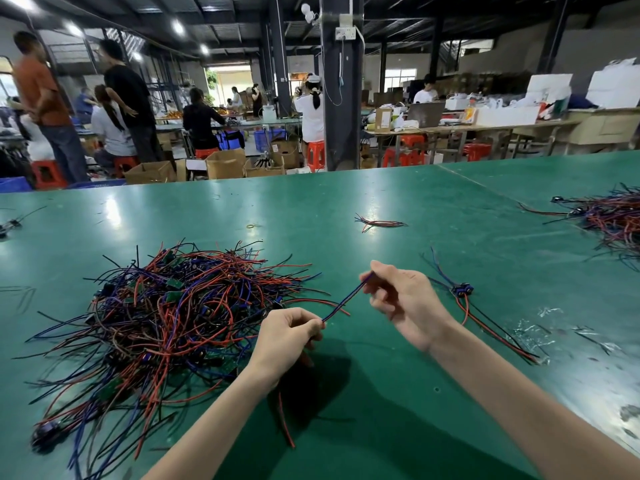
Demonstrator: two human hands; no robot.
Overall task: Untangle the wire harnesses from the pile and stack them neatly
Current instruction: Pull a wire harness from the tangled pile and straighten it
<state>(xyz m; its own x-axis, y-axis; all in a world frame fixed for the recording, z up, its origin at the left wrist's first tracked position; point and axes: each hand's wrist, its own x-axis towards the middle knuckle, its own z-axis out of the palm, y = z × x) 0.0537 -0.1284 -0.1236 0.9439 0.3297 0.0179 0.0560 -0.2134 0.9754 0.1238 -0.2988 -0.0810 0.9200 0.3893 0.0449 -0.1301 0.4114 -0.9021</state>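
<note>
A big tangled pile of red, blue and black wire harnesses (166, 317) with small green boards lies on the green table at the left. My left hand (287, 337) grips one harness just right of the pile; a red wire (285, 424) hangs below it. A blue wire (344, 299) runs taut up to my right hand (405, 303), which pinches its far end. To the right of that hand, a few separated harnesses (462, 292) with a blue connector lie together on the table.
Another heap of harnesses (613, 220) sits at the far right edge. A small loose bundle of wires (379, 223) lies mid-table, with a rubber band (252, 226) nearby. Clear plastic scraps (533, 334) lie at the right. People work at benches beyond the table.
</note>
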